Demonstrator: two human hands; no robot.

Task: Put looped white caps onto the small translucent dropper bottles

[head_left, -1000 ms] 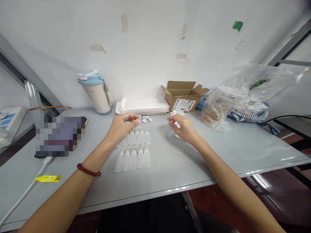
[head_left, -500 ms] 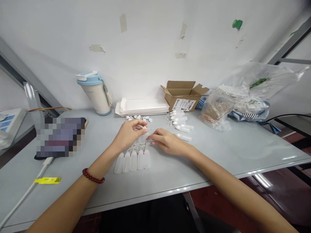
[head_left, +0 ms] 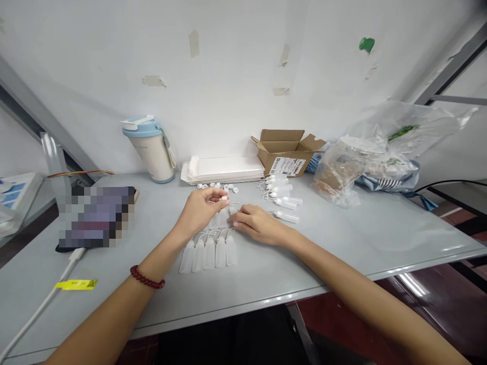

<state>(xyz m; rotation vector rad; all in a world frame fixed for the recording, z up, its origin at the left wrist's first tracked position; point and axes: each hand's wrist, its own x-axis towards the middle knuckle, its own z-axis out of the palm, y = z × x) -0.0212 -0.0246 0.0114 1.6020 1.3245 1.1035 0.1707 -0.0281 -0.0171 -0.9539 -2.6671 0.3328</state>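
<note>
My left hand (head_left: 200, 212) pinches a small white cap (head_left: 224, 197) between thumb and forefinger, over the back row of small white squeeze bottles (head_left: 222, 219). My right hand (head_left: 255, 223) rests on the table beside it, fingertips pressed on a bottle at the right end of that row. A front row of several white bottles (head_left: 208, 252) lies flat just below both hands. Loose white caps (head_left: 216, 186) sit behind the hands. More bottles (head_left: 283, 195) lie in a loose group to the right.
A blue-lidded tumbler (head_left: 150, 149) and a stack of white bags (head_left: 224, 169) stand at the back, next to an open cardboard box (head_left: 287, 151). Clear plastic bags (head_left: 365, 157) fill the back right. A white cable with a yellow tag (head_left: 76, 284) runs front left.
My right hand left the loose bottles at the right and came down beside my left hand at the back row. My left hand moved slightly nearer, still pinching a cap.
</note>
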